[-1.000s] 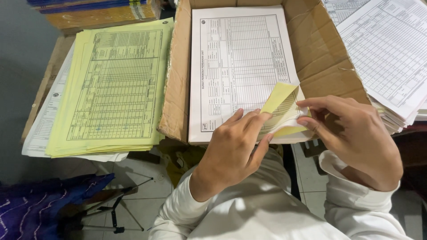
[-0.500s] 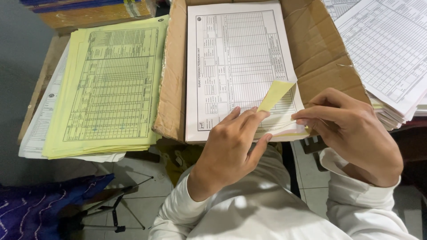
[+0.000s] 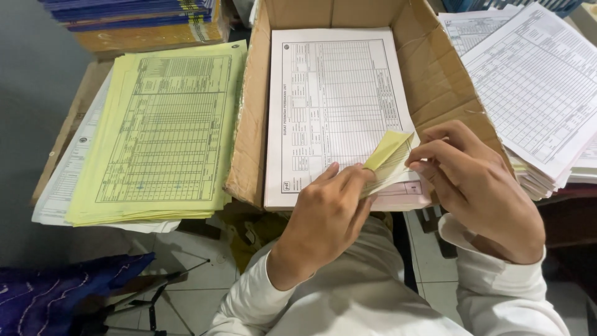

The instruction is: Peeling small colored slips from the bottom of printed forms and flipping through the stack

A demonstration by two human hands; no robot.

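One box (image 3: 249, 143) holding one white form stack (image 3: 336, 106), right hand (image 3: 482, 186) pinching its lifted yellow sheet (image 3: 387, 149) (near right corner), left hand (image 3: 326, 214) pressing the near edge, one yellow stack (image 3: 161, 130) left, white stacks (image 3: 535, 81) right.

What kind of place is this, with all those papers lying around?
Probably an office or print-shop back room where forms get sorted. A brown cardboard box holds white printed table forms, a stack of yellow form sheets lies beside it, and both hands leaf through sheet corners.
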